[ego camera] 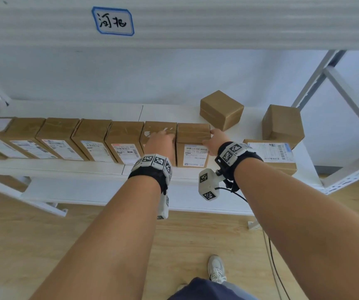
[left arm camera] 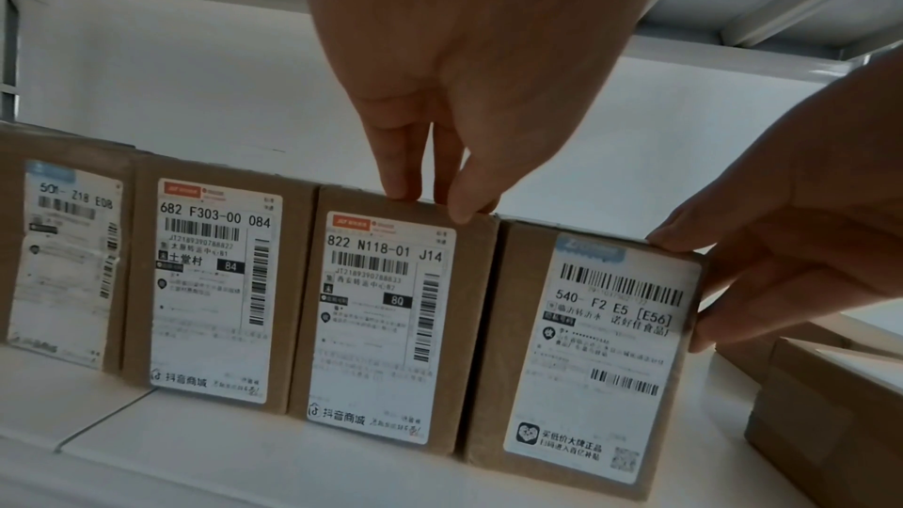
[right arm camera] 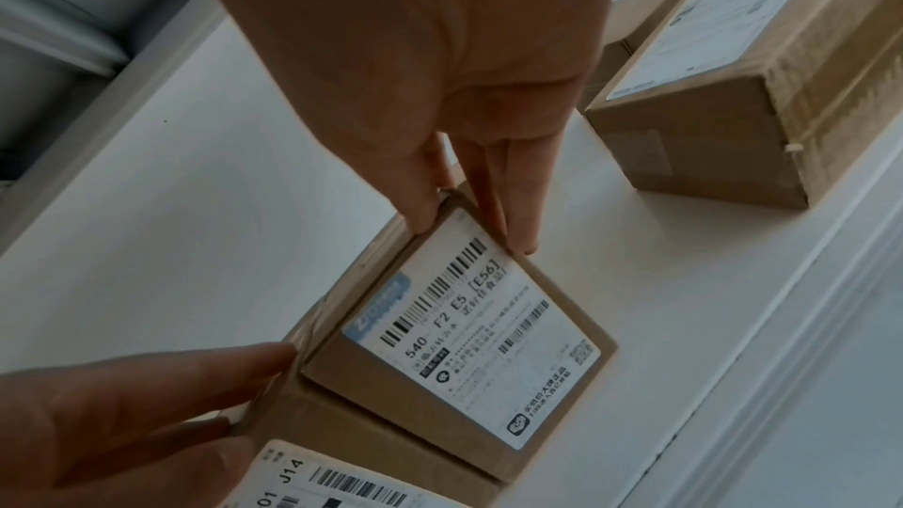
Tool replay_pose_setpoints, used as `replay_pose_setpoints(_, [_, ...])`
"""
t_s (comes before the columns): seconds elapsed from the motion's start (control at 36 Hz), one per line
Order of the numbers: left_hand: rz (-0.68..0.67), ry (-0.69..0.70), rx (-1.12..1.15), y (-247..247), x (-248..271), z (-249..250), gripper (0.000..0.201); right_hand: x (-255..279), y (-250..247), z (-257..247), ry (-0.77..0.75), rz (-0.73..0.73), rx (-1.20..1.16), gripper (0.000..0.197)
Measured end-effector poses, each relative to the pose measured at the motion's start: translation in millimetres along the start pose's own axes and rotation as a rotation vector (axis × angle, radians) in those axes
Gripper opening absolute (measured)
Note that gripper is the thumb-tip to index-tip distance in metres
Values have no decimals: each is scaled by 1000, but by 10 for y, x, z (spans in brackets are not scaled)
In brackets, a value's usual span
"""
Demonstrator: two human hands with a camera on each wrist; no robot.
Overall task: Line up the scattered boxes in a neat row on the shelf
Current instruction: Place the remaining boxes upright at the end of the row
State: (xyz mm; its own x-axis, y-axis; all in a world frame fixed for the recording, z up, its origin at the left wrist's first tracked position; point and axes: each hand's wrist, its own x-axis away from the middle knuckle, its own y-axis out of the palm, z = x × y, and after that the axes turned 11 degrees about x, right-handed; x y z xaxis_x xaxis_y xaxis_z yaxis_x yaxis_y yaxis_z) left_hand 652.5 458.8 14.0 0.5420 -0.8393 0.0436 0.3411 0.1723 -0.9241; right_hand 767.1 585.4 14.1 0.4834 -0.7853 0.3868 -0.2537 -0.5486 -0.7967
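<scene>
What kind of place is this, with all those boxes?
Probably a parcel depot or stockroom. Brown boxes with barcoded shipping labels stand in a row on a white metal shelf, and a handwritten tag on the shelf above seems to name a destination.
</scene>
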Motion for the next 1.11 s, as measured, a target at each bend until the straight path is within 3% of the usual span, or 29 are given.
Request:
replay_pose_setpoints(0.25, [-4,-23,-21,5,-3,34,52,-22,-18,51,8,19,-29,43])
replay_pose_setpoints(0.44, [24,21,-76,23,-1,178,51,91,-148,204,11,167,-7,52])
replay_pose_setpoints(0.67, [4,157,-104,158,-68,620,49,253,-361,708,122,214,59,46])
replay_pose_setpoints(0.78, [-20,225,-75,295,-93,929,38,288,-519,1033,173,240,85,42])
replay_pose_setpoints(0.89, [-60,251,-17,486,-125,1247,45,265,-660,1387,248,245,106,41])
replay_pose_setpoints(1.11, [-211,100,57,955,-295,1823,47,162,-873,2028,389,182,76,40])
